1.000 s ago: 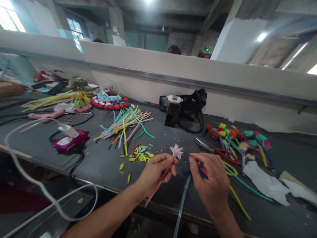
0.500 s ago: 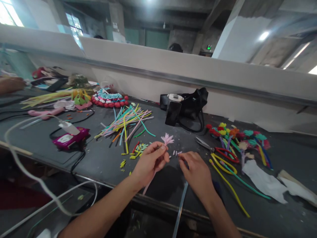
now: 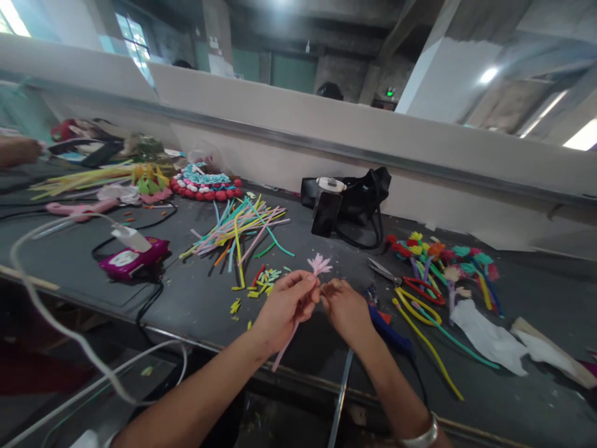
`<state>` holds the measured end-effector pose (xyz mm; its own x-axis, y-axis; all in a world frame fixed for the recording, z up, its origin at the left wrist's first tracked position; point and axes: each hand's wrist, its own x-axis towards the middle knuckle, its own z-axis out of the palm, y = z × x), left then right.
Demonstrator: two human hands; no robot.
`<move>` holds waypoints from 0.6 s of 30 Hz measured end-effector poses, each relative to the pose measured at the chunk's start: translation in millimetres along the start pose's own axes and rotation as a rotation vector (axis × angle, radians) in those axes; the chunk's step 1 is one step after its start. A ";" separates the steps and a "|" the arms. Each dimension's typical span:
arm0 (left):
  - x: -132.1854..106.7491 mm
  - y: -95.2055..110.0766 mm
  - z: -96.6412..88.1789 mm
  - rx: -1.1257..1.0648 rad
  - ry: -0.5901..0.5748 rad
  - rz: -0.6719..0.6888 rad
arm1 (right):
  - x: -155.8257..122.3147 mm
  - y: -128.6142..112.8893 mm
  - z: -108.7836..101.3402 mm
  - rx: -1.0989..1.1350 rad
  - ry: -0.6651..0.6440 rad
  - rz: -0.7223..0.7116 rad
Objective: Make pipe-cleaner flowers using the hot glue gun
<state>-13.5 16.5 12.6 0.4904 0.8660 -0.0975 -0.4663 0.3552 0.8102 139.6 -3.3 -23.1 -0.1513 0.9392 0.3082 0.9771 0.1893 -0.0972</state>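
My left hand (image 3: 291, 303) pinches a pale pink flower (image 3: 319, 264) just under its petals. The flower's thin pink stem slants down below the hand toward the table's front edge. Close beside it, my right hand (image 3: 342, 305) has its fingers curled together near the flower's base. Whatever lies between those fingertips is hidden. A blue tool with a red-orange part (image 3: 390, 333) lies partly behind my right forearm. Left of my hands, small cut yellow and green pieces (image 3: 263, 283) are scattered on the dark table.
A heap of coloured sticks (image 3: 242, 230) lies behind left. Scissors (image 3: 413, 285), coloured flowers (image 3: 420, 246) and white tissue (image 3: 489, 336) are at right. A black bag (image 3: 364, 199) and phone (image 3: 325, 213) stand at the back. A purple device (image 3: 135, 258) sits left; another person's hand (image 3: 18, 151) shows far left.
My right hand has come up from the small lilac pieces on the table to the flower's base. My left hand still holds the flower. The blue tool has come into sight.
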 end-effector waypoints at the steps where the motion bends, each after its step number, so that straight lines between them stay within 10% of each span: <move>1: -0.4 0.3 0.0 0.000 0.002 -0.009 | -0.9 0.3 0.8 0.016 0.006 0.015; 18: -4.4 -0.8 7.3 0.013 0.022 -0.062 | -25.7 11.0 -53.8 0.830 0.314 0.390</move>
<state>-9.9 9.8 16.6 0.5017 0.8500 -0.1607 -0.4253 0.4042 0.8098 162.3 -40.8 18.9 0.3259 0.8822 0.3399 0.5149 0.1359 -0.8464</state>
